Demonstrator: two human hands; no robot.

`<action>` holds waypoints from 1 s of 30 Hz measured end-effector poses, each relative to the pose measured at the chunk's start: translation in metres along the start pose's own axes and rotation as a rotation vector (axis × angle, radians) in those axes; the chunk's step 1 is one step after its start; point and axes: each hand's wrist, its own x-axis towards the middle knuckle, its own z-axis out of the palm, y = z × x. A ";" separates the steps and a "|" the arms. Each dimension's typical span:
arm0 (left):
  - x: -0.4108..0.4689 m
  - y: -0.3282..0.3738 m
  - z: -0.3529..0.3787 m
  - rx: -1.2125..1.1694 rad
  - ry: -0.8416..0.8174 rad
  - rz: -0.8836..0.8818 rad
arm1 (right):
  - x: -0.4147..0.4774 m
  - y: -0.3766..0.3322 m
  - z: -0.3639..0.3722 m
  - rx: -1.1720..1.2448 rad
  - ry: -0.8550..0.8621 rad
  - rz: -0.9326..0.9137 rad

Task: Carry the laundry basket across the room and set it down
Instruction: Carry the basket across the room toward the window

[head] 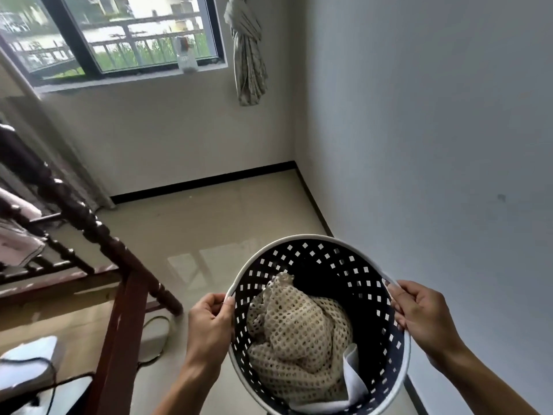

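Two bare hands hold a round laundry basket (332, 259) by its white rim, one on each side. The left hand (209, 322) has its grip closed on the rim's left edge, thumb on top and fingers curled underneath. The right hand (419, 313) has its grip closed on the right edge, where a thin white handle loop rises from the rim; its fingers wrap over that edge. The basket hangs in the air between them, above the floor (239, 211), tilted so its opening faces the camera. Its dark wall is pierced with rows of small square holes. Inside lies a crumpled beige mesh cloth (296, 333), with a white cloth (353, 381) tucked against the near wall.

To the left stands dark carved wooden furniture (89, 229), near a white power strip (154, 339) on the floor. Ahead, a window (119, 34) with a bottle (185, 58) on its sill sits in the far wall, and a knotted curtain (248, 52) hangs beside it.
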 end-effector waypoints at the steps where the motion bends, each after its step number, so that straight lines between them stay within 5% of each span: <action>1: 0.020 0.007 0.003 0.005 -0.012 0.003 | 0.014 -0.006 0.008 0.004 0.012 0.003; 14: 0.264 0.077 0.092 0.075 -0.043 0.004 | 0.257 -0.039 0.069 0.037 0.057 0.035; 30: 0.513 0.142 0.179 -0.014 0.241 -0.041 | 0.610 -0.111 0.169 -0.023 -0.221 -0.014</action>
